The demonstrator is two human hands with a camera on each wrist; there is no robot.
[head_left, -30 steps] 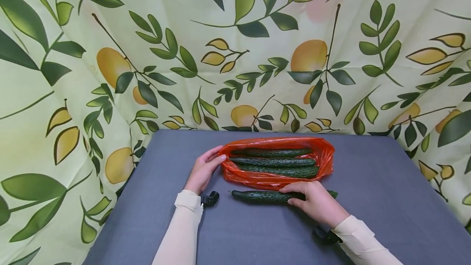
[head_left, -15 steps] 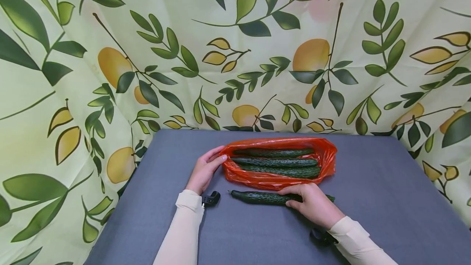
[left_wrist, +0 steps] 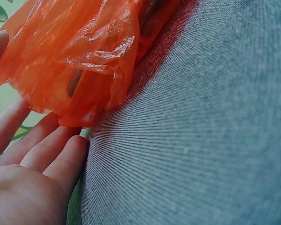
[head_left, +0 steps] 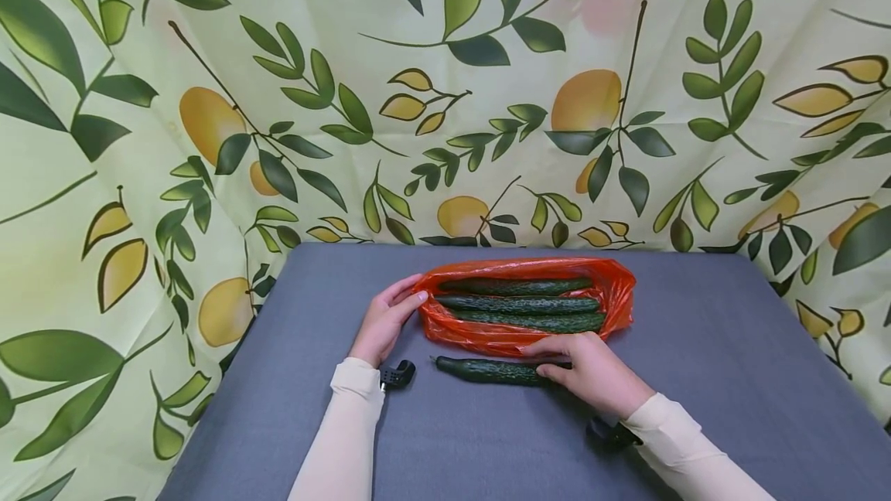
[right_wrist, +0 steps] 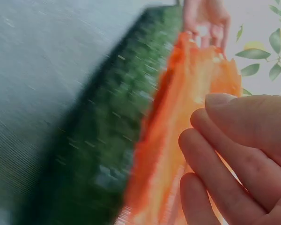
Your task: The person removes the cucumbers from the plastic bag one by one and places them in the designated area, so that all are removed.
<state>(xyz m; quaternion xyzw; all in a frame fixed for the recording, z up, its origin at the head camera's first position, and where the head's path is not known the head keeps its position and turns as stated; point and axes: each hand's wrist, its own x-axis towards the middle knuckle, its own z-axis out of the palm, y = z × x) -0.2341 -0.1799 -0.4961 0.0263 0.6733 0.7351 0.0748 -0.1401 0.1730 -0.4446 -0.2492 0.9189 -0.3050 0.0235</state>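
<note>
An orange-red plastic bag [head_left: 459, 340] lies on the table with its mouth facing up, and inside are three dark green cucumbers [head_left: 518, 305] side by side. My left hand [head_left: 381, 325] holds the bag's left end between thumb and fingers; the left wrist view shows fingertips [left_wrist: 77, 143] against its crumpled plastic. Another cucumber [head_left: 487, 370] lies along the bag's near side. My right hand [head_left: 592, 369] is over that cucumber's right part, hiding its right end. In the right wrist view the loosely bent fingers [right_wrist: 215, 168] stand beside the cucumber, over the bag, with nothing seen between them.
A grey cloth covers the table [head_left: 445, 447]. Behind and to the sides hangs a leaf-and-fruit patterned curtain [head_left: 445, 99]. A black wrist device [head_left: 398, 375] sits at the left cuff, another [head_left: 610, 434] at the right cuff.
My right hand has shifted slightly left and up toward the bag's near rim, and the cucumber's right end is now covered by it. The left hand and the bag look unmoved.
</note>
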